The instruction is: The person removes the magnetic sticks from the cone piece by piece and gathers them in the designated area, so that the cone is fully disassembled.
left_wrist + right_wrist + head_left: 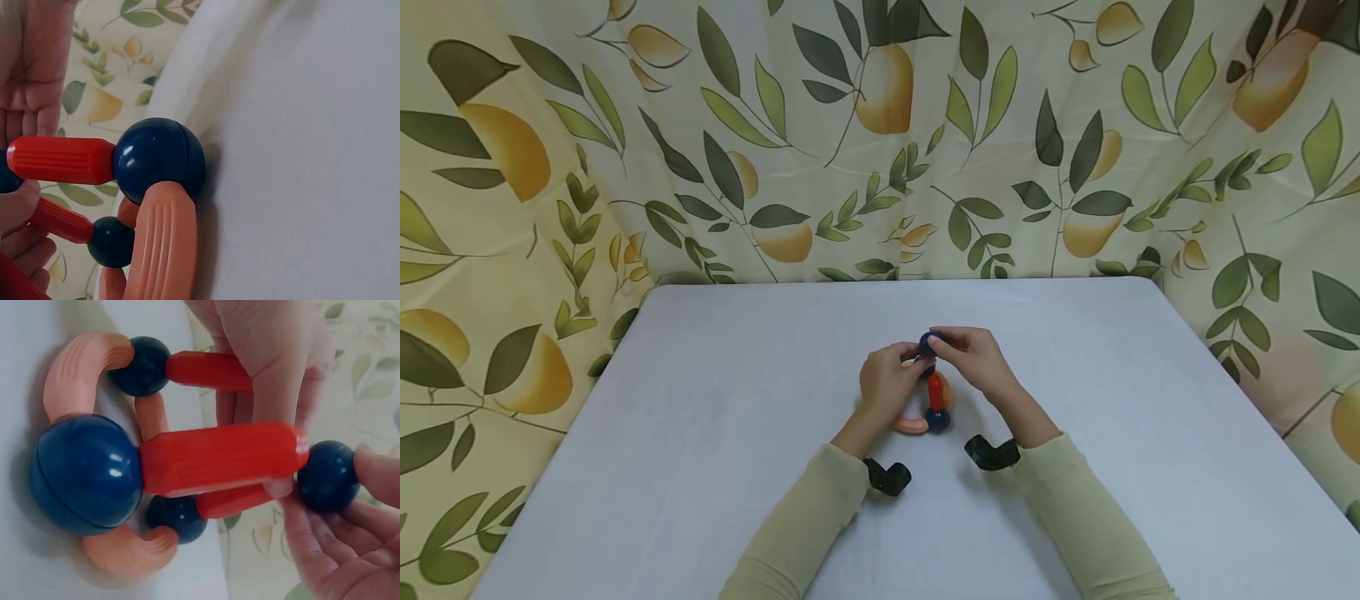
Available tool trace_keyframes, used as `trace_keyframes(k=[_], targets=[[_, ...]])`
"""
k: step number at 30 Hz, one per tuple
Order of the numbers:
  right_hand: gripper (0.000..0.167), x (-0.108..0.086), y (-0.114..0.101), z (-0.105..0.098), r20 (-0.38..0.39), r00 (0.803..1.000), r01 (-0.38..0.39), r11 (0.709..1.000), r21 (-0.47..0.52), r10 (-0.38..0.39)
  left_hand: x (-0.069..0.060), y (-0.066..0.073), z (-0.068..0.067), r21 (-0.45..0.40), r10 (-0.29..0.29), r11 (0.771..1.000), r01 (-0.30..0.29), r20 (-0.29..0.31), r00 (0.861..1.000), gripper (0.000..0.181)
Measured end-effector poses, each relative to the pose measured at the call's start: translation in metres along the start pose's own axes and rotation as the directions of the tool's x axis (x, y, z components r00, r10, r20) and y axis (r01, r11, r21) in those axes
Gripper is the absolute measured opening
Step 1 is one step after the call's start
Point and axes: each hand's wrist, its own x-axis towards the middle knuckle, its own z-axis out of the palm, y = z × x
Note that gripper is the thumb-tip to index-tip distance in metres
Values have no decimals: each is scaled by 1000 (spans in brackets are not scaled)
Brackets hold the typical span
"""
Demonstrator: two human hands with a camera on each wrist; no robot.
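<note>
A ball-and-rod construction toy stands on the table. Its base is a ring of curved orange rods [75, 375] joined by dark blue balls [87, 475]. Straight red rods [219, 459] rise from these balls and lean towards each other. My left hand [887, 379] pinches red rods near their upper ends, its thumb partly behind the nearest rod in the right wrist view. Between thumb and fingers, my right hand [977, 358] holds another blue ball [328, 476] at the rods' tops. Whether that ball touches every rod is hidden by the fingers.
The white table [737, 375] lies under the toy. Behind it hangs a curtain [820, 183] printed with leaves and fruit. Two black wrist-worn devices, a left one [889, 478] and a right one [991, 452], stick out beneath the sleeves.
</note>
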Motion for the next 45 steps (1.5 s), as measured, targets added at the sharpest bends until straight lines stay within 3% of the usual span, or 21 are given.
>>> trace_keyframes(k=[3,8,14,27,37,41,45], targets=[[43,0,5,-8,-47,998,-43,998,41,45,0,3,2,10,-24,1000,24,17,1000,21],[47,3,16,-21,-129,986,-110,994,-9,108,-1,7,3,26,-89,996,88,37,995,26],[48,7,32,-31,-122,976,-190,980,-66,181,-1,8,2,8,-144,990,144,39,989,24],[41,18,63,-45,-62,985,-170,971,-171,162,-1,6,1,-17,-130,991,131,39,991,24],[40,23,64,-47,34,982,-166,935,-314,186,-3,6,4,0,-139,990,139,21,990,25],[44,24,64,-48,33,981,-169,919,-357,193,-3,4,3,-6,-124,992,124,22,992,28],[53,20,57,-50,-17,970,-233,903,-361,244,-5,-6,-4,-42,-115,992,119,80,990,41]])
